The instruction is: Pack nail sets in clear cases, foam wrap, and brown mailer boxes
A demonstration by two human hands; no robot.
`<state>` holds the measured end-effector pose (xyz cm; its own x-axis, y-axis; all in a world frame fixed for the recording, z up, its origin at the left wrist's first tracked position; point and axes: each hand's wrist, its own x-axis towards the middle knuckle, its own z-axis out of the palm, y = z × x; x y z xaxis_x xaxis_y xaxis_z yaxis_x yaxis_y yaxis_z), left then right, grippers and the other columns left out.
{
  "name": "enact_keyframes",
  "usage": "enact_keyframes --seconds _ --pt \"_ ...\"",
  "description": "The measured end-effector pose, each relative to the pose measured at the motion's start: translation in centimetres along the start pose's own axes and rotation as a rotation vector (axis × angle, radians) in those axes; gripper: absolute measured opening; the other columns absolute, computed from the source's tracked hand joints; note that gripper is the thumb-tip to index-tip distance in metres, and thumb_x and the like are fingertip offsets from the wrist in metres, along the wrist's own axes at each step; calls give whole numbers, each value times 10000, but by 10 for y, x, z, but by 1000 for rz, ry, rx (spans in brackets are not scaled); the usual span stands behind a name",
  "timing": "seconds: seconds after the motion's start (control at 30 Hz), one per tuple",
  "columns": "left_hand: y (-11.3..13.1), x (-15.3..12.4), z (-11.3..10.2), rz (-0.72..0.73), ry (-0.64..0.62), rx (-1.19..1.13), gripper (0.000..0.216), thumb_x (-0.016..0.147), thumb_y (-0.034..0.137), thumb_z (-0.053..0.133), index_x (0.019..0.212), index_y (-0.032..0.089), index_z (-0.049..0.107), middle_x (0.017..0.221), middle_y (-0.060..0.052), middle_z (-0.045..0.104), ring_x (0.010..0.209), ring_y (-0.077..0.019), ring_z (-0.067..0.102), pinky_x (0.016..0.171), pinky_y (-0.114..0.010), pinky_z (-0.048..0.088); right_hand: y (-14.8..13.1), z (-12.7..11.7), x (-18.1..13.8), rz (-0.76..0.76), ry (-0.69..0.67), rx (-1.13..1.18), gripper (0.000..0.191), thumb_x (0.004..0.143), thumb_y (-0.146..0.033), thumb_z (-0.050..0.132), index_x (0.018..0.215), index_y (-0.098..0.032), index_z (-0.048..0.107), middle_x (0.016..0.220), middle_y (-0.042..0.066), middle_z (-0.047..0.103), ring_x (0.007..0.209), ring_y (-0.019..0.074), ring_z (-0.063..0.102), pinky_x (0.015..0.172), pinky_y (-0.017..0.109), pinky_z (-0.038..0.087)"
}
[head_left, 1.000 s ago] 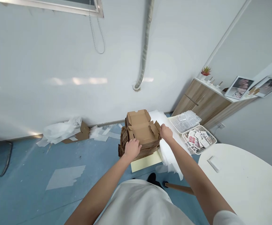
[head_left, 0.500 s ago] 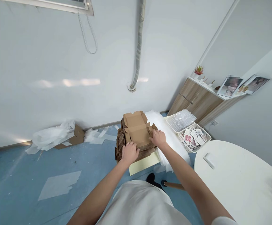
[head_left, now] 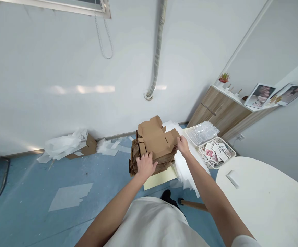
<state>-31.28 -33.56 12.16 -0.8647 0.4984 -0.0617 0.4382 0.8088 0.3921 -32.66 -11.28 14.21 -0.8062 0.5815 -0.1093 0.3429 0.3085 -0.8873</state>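
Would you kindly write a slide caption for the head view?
Left hand on a stack of flattened cardboard boxes, right hand at the top one's side flap, white sheets alongside.

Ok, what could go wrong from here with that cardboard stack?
The top blank, its end flap at the right hand, might crease if pulled hard. The cardboard stack has uneven edges, so dragging the blank could shift it. White sheets beside the stack could get snagged too.

top cardboard (head_left: 155,140) turned askew, right flap (head_left: 172,136) now spread outward
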Motion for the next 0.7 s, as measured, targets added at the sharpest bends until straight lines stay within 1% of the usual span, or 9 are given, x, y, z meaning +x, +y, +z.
enact_keyframes --seconds 0.1,0.2,0.27,0.33,0.43,0.47,0.53,0.6,0.7 --pt "2 2 -5 -18 43 12 423 828 400 325 1176 188 439 1129 -136 516 1022 -284 434 855 -460 234 -21 -4 -3 48 -73 181 218 773 -400 401 847 -202 455 751 32 585 525 122 564 429 228 426" --pt "2 4 -9 7 100 9 339 860 302 267 1064 233 530 1042 -90 574 996 -252 444 888 -471 180 -36 -14 -10 73 -184 301 274 741 -396 492 930 -205 439 821 31 598 564 120 595 439 212 437" --pt "2 4 -8 48 139 -5 339 860 232 258 1015 265 558 1012 -63 593 1004 -239 442 907 -485 143 -38 -21 -18 86 -234 326 354 698 -394 568 971 -210 438 883 42 601 648 133 612 485 218 461" --pt "3 3 -5 81 171 -26 357 849 180 267 1021 296 558 1021 -45 597 1022 -234 436 923 -502 107 -35 -25 -25 114 -258 318 430 661 -392 618 1010 -218 439 944 57 599 715 147 613 532 237 481" --pt "9 -1 0 125 199 -58 402 832 138 281 1080 337 527 1125 -26 556 1092 -242 398 943 -519 58 -28 -26 -32 178 -298 280 474 642 -354 640 1049 -214 439 943 70 610 692 153 612 544 264 491" --pt "12 -2 1 139 201 -66 413 827 133 288 1095 347 517 1176 -21 525 1124 -249 373 947 -524 49 -25 -26 -33 195 -298 264 477 637 -323 643 1054 -211 439 924 69 617 658 150 611 532 268 491" --pt "17 -5 2 155 195 -77 423 818 135 304 1115 361 504 1273 -12 439 1180 -267 314 946 -536 44 -20 -24 -33 214 -256 244 460 627 -251 637 1043 -204 445 879 60 627 587 137 600 505 271 489" --pt "21 -6 4 147 192 -74 424 817 144 314 1129 369 492 1336 -10 357 1218 -278 260 943 -547 42 -15 -21 -31 204 -185 254 394 625 -191 610 991 -197 464 828 45 632 540 123 586 492 270 491" --pt "29 -8 8 147 216 -41 403 827 175 322 1138 379 479 1372 -11 290 1242 -276 216 948 -545 34 -8 -22 -31 160 -71 284 297 613 -129 566 891 -190 486 730 18 627 523 114 574 501 270 501"
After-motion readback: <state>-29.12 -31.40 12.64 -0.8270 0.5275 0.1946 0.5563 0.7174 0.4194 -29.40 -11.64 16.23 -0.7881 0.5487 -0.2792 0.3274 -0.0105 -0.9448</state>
